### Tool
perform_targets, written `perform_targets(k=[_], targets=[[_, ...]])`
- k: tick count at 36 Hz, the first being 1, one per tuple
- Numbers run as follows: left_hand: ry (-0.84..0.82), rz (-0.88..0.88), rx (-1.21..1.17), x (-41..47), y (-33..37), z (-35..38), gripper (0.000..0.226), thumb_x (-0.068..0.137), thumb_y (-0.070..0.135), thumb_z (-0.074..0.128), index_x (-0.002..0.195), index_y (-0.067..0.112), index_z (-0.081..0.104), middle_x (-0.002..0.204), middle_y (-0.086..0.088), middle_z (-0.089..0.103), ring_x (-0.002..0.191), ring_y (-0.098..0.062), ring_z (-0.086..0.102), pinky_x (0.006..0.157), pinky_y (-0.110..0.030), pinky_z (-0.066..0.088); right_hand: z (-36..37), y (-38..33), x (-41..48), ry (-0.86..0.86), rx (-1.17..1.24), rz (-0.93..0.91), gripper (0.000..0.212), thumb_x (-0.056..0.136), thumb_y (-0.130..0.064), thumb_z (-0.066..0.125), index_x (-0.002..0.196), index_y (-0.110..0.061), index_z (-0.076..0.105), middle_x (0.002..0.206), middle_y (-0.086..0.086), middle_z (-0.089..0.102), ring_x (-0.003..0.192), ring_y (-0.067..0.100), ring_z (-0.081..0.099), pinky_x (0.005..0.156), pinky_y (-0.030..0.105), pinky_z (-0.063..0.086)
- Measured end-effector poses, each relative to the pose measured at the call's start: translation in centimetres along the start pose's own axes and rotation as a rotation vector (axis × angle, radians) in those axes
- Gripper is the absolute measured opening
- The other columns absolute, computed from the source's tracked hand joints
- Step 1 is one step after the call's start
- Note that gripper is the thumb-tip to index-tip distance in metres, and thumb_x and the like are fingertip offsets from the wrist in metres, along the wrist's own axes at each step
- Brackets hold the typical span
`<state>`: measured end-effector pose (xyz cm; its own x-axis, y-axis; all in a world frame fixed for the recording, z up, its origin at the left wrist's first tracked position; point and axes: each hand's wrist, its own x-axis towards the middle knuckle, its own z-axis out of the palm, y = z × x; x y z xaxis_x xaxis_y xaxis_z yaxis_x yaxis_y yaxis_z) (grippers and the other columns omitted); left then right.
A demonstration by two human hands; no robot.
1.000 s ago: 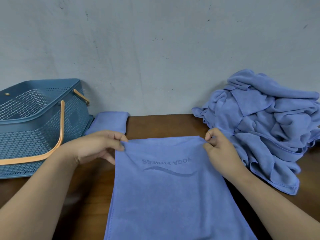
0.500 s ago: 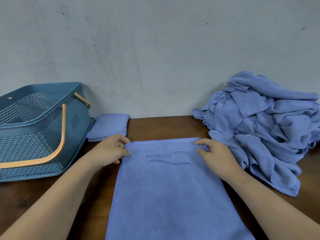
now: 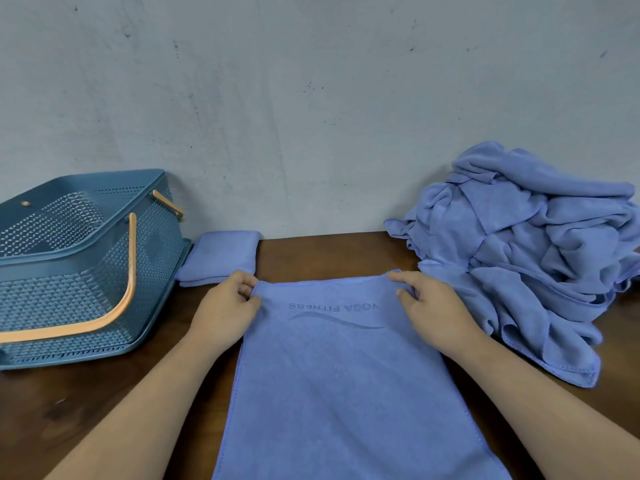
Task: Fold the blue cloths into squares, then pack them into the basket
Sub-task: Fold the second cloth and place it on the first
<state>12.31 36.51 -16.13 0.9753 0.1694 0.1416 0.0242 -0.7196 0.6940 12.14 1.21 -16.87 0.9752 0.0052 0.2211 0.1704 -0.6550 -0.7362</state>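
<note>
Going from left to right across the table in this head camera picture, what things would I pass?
basket → folded cloth → spread-out cloth → pile of unfolded cloths

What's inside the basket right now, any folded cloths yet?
No cloth shows above the basket rim; only its inner lattice walls are visible. Its floor is hidden by the near wall, so I cannot tell. One folded cloth lies outside, beside it.
</note>
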Motion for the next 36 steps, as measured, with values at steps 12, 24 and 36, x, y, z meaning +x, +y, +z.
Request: perform_targets(k=[12,24,36], targets=[[0.079,0.035,0.075,0.6,-0.3,0.7,0.011,0.104,0.027,0.059,0.093,0.029,0.062,0.083,0.007,0.071,0.075,-0.010,0.065,0.064,-0.030,0.046,1.4,1.3,1.0,-0.037,-0.565,-0.060,0.046,0.109,-0.031,0.037,0.154,-0.036,0.049,0.160,-0.019,0.045,0.141,0.017,0.042,0.112,0.040,0.035],[0.140,0.102,0.232,1.5,-1.0,1.7,0.014,0.105,0.025,0.055,0.092,0.021,0.058,0.080,0.002,0.062,0.071,-0.016,0.059,0.057,-0.036,0.042,1.6,0.8,1.3,-0.056,-0.598,-0.016,0.050,0.111,-0.037,0.032,0.160,-0.034,0.041,0.167,-0.015,0.035,0.151,0.015,0.032,0.119,0.041,0.029],[0.268,0.298,0.463,-0.3,1.3,1.8,0.030,0.101,0.022,0.065,0.129,0.012,0.058,0.110,-0.008,0.057,0.095,-0.030,0.057,0.070,-0.040,0.050,0.7,1.6,0.8,0.165,-0.162,-0.084,0.036,0.105,-0.018,0.057,0.141,-0.020,0.062,0.130,0.002,0.065,0.116,0.021,0.060,0.098,0.032,0.048]])
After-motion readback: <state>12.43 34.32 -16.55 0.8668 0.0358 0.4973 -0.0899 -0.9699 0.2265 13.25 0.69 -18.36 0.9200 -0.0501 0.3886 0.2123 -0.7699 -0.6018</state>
